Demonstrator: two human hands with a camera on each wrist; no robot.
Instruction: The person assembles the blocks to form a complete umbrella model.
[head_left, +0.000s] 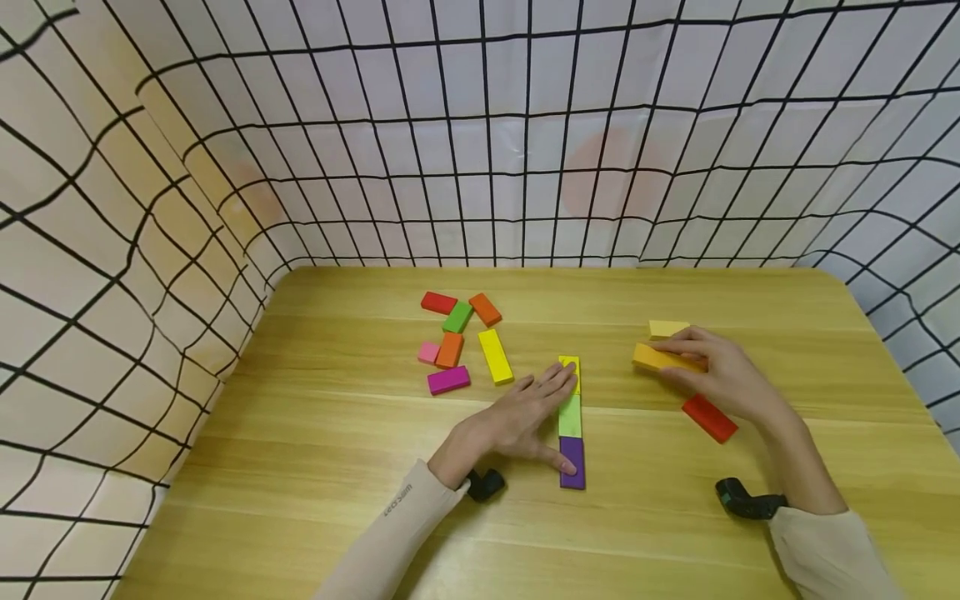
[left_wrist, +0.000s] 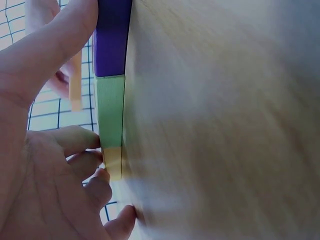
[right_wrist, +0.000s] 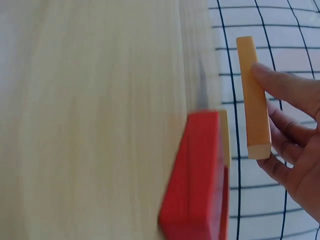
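A row of three blocks lay end to end on the wooden table: a yellow block farthest from the person, a light green block in the middle and a purple block nearest. The left hand was laid flat beside this row, its fingers straight and slightly spread, fingertips touching the yellow block and thumb against the purple one. An orange-yellow block was pinched between thumb and fingers of the right hand, lifted off the table. A red block lay just beside that hand, a pale yellow block just behind it. A cluster of coloured blocks was left well apart, towards the back left.
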